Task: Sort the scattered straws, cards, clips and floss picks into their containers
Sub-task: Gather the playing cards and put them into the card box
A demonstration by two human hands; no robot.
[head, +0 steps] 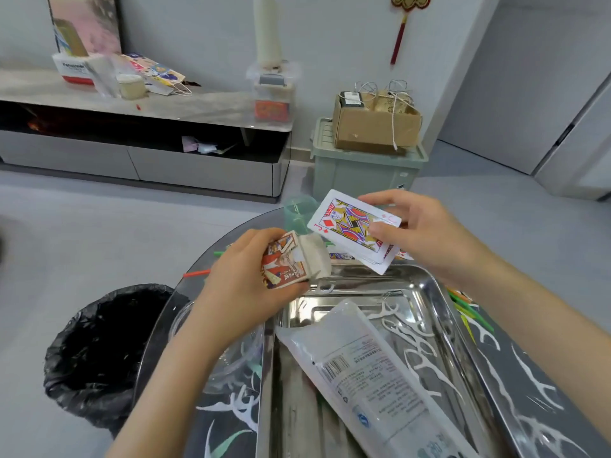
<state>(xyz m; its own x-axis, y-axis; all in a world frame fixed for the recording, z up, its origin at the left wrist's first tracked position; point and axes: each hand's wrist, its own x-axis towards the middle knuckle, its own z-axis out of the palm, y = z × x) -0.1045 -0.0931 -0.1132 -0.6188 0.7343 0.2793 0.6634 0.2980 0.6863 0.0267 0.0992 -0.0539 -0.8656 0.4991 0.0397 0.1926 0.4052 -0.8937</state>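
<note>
My left hand (pixel 244 285) grips a card box (pixel 291 259) with its flap open, held above the near-left corner of a steel tray (pixel 436 292). My right hand (pixel 426 233) holds a small stack of playing cards (pixel 353 229), a jack of diamonds on top, just right of the box. White floss picks (pixel 410 342) lie in the tray beside a clear plastic bag (pixel 370 371). More floss picks (pixel 532 378) are scattered on the dark table. Green straws (pixel 469 309) lie right of the tray, and a red straw (pixel 196 273) and a green one sit at the far left edge.
A green translucent cup (pixel 299 209) stands behind the cards. A clear bowl (pixel 231 352) sits left of the tray under my left forearm. A black-lined bin (pixel 105 352) stands on the floor to the left. More cards (pixel 340 256) lie behind the tray.
</note>
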